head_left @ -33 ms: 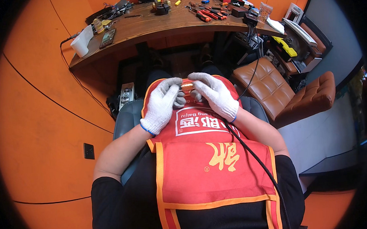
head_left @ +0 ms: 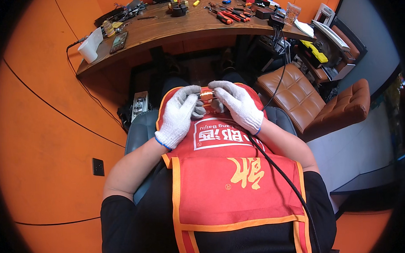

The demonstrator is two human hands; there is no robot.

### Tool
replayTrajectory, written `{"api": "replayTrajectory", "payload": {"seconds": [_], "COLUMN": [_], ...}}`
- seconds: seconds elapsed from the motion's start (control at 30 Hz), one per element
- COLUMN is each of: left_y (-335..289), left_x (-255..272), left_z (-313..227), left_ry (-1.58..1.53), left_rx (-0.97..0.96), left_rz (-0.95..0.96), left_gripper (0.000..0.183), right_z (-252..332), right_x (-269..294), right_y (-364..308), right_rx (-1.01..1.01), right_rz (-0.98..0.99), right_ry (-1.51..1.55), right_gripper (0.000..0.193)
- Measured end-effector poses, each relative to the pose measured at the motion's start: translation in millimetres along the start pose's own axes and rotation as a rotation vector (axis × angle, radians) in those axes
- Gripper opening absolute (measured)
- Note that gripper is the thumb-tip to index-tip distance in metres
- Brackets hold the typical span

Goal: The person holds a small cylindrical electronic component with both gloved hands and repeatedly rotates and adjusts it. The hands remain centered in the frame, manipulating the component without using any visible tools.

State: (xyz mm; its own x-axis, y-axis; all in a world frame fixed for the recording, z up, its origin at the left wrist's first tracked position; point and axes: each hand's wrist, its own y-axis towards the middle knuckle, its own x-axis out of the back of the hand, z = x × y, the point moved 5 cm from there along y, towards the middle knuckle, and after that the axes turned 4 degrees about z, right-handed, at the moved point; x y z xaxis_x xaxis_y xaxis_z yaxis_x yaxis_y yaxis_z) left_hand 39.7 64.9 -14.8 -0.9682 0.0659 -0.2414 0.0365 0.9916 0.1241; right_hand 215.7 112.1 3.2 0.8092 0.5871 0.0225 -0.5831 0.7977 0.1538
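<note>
In the head view, which is the only one, I take the clock face as centred on a small copper-coloured piece point(head_left: 206, 96), with 12 o'clock toward the top edge. This piece is between the two hands, above the far part of a red apron point(head_left: 241, 201) that has orange edging and covers the lap of the person. The left hand point(head_left: 175, 114), in a white knitted glove, is at 8 o'clock; its grip is closed, with the thumb and the fingers pinching the left end of the piece. The right hand point(head_left: 238, 105), gloved in the same way, is between 3 and 4 o'clock; its grip is closed also, on the right end. How the hidden fingers lie, I cannot tell.

A black cable point(head_left: 281, 172) runs across the apron, from 4 to 5 o'clock. At 3 o'clock there stands a brown padded chair point(head_left: 293, 93). At 8 o'clock a dark socket point(head_left: 97, 166) sits on the orange wall point(head_left: 55, 131).

Beyond the knees, the wooden desk point(head_left: 172, 28) curves from 10 to 2 o'clock. On it, a white paper roll point(head_left: 89, 50) and a phone point(head_left: 119, 42) lie near each other at 10 o'clock, a dark stand point(head_left: 178, 9) is between 11 and 12, red-handled tools point(head_left: 227, 17) are heaped between 12 and 1, and a clear cup point(head_left: 292, 13) is between 1 and 2.
</note>
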Motion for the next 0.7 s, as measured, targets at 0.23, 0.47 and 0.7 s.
{"api": "replayTrajectory", "payload": {"seconds": [0.23, 0.47, 0.7], "left_y": [0, -1, 0], "left_x": [3, 3, 1], "left_z": [5, 4, 1], "left_ry": [-0.018, -0.022, 0.058], "left_rx": [0.09, 0.065, 0.007], "left_rz": [0.009, 0.005, 0.003], "left_gripper": [0.027, 0.028, 0.028], "right_z": [9, 1, -4], "right_x": [-1, 1, 6], "right_y": [-1, 0, 1], "right_rx": [0.13, -0.028, -0.122], "right_rz": [-0.049, -0.078, -0.008], "right_ry": [-0.195, 0.002, 0.015], "right_gripper": [0.036, 0.034, 0.033]}}
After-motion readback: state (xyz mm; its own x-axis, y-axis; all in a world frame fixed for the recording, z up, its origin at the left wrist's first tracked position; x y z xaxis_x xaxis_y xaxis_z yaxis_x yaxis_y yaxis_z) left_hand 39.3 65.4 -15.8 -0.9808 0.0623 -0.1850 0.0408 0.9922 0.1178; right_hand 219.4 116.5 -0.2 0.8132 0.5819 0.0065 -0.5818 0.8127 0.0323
